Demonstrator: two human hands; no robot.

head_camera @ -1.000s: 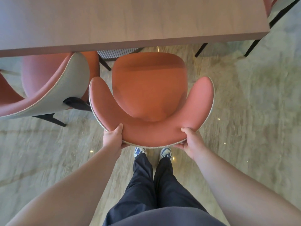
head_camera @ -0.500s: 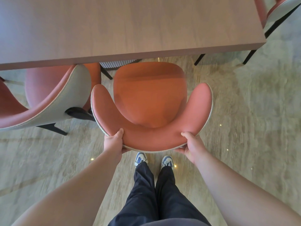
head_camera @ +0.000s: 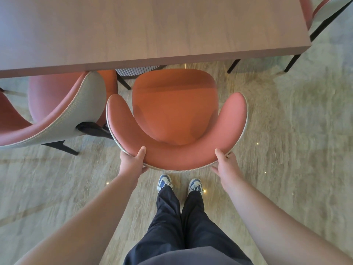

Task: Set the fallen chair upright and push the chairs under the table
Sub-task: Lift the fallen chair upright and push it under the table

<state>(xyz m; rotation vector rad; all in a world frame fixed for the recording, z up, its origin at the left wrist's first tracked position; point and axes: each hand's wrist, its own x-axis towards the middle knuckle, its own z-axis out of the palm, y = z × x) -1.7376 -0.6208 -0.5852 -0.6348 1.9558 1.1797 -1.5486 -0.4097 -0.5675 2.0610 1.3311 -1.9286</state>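
An orange chair (head_camera: pixel 173 111) with a curved salmon backrest stands upright in front of me, its seat's front edge just short of the brown wooden table (head_camera: pixel 145 29). My left hand (head_camera: pixel 132 163) grips the backrest's rim at the left, thumb on the inside. My right hand (head_camera: pixel 226 163) holds the rim at the right, thumb on top. A second salmon chair (head_camera: pixel 57 111) with a grey outer shell stands to the left, part of it under the table.
Another chair (head_camera: pixel 324 10) shows at the far right corner, with black legs (head_camera: pixel 291 63) on the pale stone floor. My legs and blue shoes (head_camera: pixel 164 181) stand directly behind the orange chair.
The table's edge and the chair have shifted lower in view. Both hands keep their grip on the backrest; the seat's front still sits just short of the table edge.
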